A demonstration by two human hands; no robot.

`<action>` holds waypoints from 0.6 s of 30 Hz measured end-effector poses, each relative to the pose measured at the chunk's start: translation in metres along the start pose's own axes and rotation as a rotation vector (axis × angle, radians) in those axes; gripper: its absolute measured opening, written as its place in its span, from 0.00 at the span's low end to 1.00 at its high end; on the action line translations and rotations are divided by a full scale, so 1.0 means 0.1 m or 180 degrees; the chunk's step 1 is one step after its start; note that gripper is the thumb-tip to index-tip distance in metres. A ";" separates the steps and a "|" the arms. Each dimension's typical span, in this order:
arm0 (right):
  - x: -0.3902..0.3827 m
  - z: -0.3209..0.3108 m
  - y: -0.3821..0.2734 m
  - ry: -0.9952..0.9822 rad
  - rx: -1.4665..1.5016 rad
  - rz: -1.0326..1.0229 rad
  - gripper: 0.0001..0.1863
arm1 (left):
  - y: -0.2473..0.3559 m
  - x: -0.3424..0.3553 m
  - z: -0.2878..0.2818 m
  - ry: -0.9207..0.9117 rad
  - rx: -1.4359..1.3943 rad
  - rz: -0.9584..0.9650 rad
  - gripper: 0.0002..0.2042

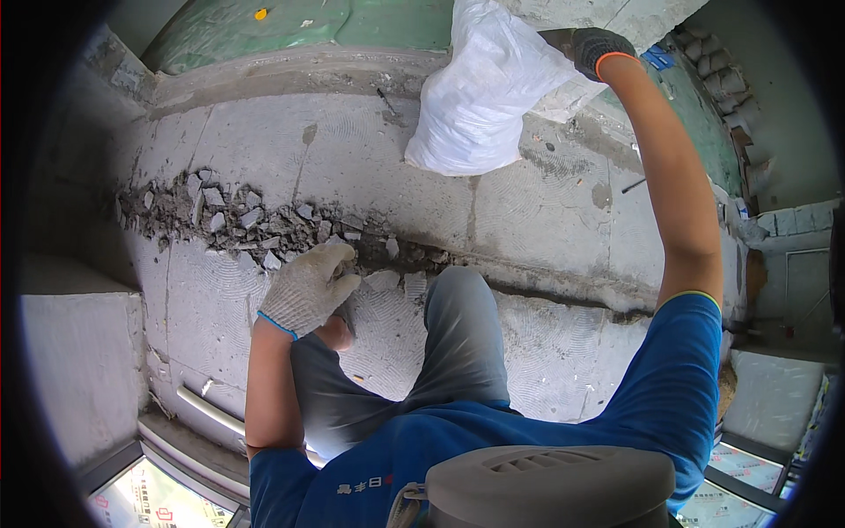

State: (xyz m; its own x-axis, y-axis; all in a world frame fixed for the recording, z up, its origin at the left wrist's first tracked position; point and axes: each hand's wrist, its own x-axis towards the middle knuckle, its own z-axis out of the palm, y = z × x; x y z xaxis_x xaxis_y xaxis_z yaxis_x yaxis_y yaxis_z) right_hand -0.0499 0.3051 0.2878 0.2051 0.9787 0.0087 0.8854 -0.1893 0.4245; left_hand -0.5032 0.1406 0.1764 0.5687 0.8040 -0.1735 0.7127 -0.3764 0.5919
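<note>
My left hand (310, 287), in a pale knit glove with a blue cuff, is over the near edge of a rubble-filled groove (387, 255). Its fingers are half curled, with a gap between them and the thumb, and no object shows in it. Farther off to the right, my right hand (604, 51) wears a dark glove with an orange cuff. Its fingers are closed at the right end of a full white sack (480, 97), seemingly gripping it; the fingertips are partly hidden. The sack's lower end reaches the concrete floor (352, 141).
Broken grey chunks (216, 211) are heaped along the groove's left part. A white pipe (211, 409) lies by the near left ledge. Green sheeting (378, 26) covers the far floor. Stacked sacks (717, 66) line the right wall. A concrete block (84, 370) stands left.
</note>
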 end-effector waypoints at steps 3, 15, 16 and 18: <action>-0.31 0.17 0.09 0.0257 0.0399 -0.0030 0.22 | 0.04 0.01 0.00 -0.0100 -0.0009 -0.0182 0.17; -2.52 2.20 0.02 -0.0309 0.2673 0.0958 0.24 | -0.14 -0.02 0.10 0.0202 -0.0985 -0.0699 0.13; -2.65 2.45 -0.04 -0.1003 0.2137 0.0984 0.25 | -0.23 -0.01 0.14 0.0393 -0.1023 -0.0408 0.12; -2.88 2.91 -0.21 -0.1379 0.2071 0.0712 0.24 | -0.25 0.04 0.10 0.0497 -0.0981 -0.0372 0.12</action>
State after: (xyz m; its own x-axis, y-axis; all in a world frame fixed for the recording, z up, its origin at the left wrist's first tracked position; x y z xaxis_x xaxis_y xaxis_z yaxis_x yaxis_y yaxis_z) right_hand -0.0061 0.0043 0.0130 0.4310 0.8198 -0.3769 0.8421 -0.5155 -0.1583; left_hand -0.5143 0.1485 0.1530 0.4043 0.9029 -0.1458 0.5985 -0.1406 0.7887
